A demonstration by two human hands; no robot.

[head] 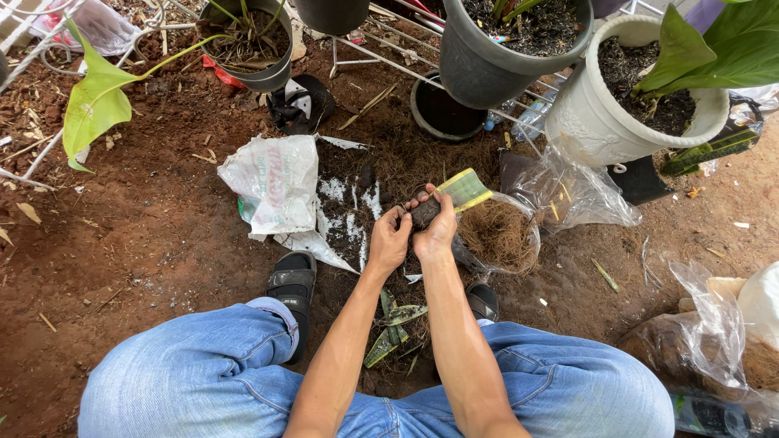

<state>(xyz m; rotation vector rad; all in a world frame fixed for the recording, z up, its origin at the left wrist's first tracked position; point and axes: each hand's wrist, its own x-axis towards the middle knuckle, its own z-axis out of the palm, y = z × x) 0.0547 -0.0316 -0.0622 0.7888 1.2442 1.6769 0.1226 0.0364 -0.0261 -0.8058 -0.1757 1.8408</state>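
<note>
Both my hands meet over the ground between my knees. My left hand (389, 239) and my right hand (436, 229) together grip a dark clump of soil and roots (423, 212). Just right of them lies a clear bag of brown coconut fibre (501, 235) with a yellow-green label (465, 188). Under my hands a white sack (276, 188) is spread out with dark potting soil (345, 212) on it. A small plant with mottled green leaves (393, 323) lies on the ground between my legs.
Pots stand at the back: a white one with a big-leaved plant (604, 122), a large grey one (487, 69), a small grey one (260, 75) and an empty black one (442, 113). Crumpled clear bags (584, 195) lie at right. A metal rack (389, 53) is behind.
</note>
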